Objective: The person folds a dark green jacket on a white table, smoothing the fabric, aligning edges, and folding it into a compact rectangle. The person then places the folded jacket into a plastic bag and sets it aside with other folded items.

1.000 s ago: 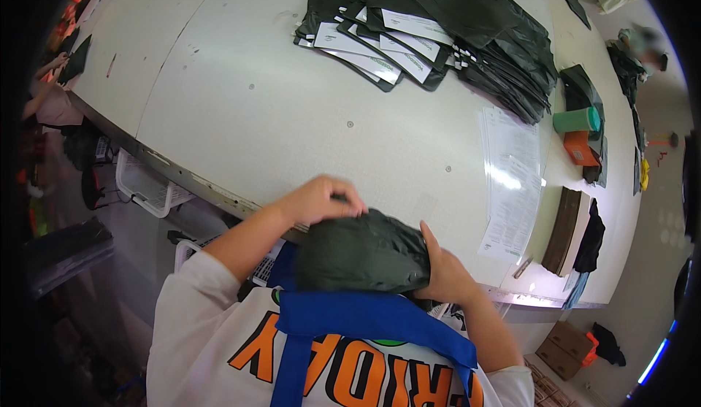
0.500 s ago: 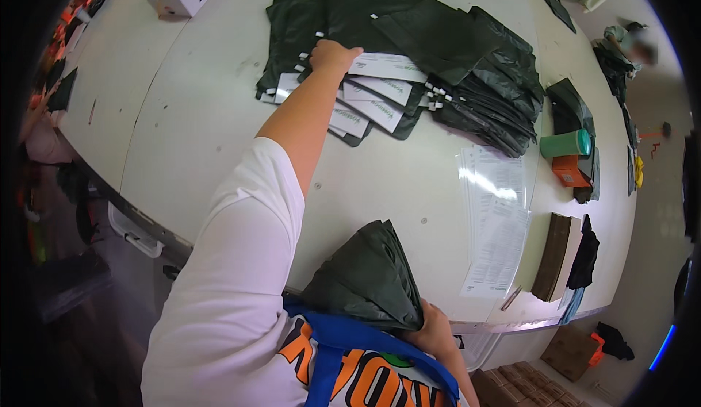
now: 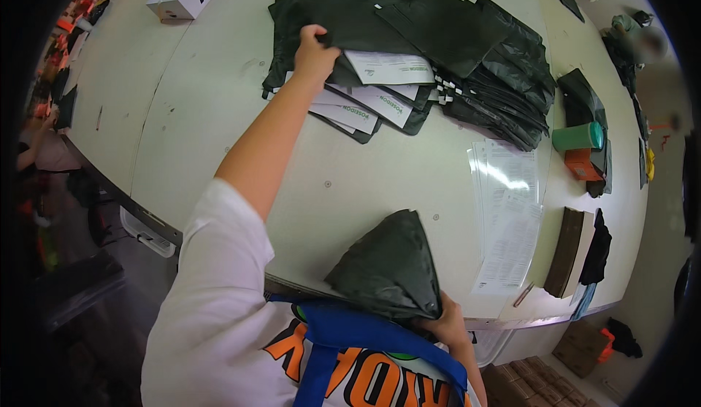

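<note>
My left hand (image 3: 315,60) reaches far over the table, fingers curled and closed on the near edge of a dark green fabric piece (image 3: 350,24) in the pile. Under that edge, several white printed cards (image 3: 391,70) stick out from layered dark green pieces. At the table's front edge, close to my body, my right hand (image 3: 447,323) grips the lower right corner of a dark green folded bundle (image 3: 387,272). The bundle stands up in a rough triangle. Part of my right hand's fingers are hidden behind it.
Right of the pile lie a stack of dark folded pieces (image 3: 500,111) and printed sheets in clear plastic (image 3: 507,224). Farther right are a green cup (image 3: 577,137), an orange box (image 3: 583,164) and a brown block (image 3: 566,254). A white box (image 3: 179,2) stands back left. Another person is at far right.
My left hand has shifted slightly left and up at the pile, and its fingers now curl on the dark edge. The bundle and my right hand have moved a little right.
</note>
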{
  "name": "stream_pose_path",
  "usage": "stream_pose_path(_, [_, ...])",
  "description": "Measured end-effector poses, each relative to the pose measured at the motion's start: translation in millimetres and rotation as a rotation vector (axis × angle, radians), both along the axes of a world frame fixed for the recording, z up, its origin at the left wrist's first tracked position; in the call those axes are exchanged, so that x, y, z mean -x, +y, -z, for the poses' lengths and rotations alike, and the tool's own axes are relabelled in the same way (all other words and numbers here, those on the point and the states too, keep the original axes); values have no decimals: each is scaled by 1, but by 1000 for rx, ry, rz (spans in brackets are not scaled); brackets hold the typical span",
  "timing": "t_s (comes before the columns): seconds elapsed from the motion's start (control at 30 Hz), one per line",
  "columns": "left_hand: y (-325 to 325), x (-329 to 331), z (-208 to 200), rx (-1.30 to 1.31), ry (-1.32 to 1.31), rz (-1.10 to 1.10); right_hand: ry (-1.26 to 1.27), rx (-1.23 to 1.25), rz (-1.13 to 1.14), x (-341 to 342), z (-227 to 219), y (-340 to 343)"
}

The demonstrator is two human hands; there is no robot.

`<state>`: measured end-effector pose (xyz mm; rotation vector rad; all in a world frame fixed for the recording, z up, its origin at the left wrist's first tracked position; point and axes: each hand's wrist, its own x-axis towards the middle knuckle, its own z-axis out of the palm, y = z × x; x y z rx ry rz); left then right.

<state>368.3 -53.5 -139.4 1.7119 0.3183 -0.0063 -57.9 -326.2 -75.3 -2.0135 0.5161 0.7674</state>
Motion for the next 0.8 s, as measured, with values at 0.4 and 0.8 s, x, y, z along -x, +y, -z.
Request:
stream_pose_path(0.4, [127, 376, 58, -97, 218, -83, -172, -303, 299, -32, -4, 14])
stream_pose_path(0.8, [129, 414, 18, -1326, -268, 156, -136, -153, 53, -22, 14, 46])
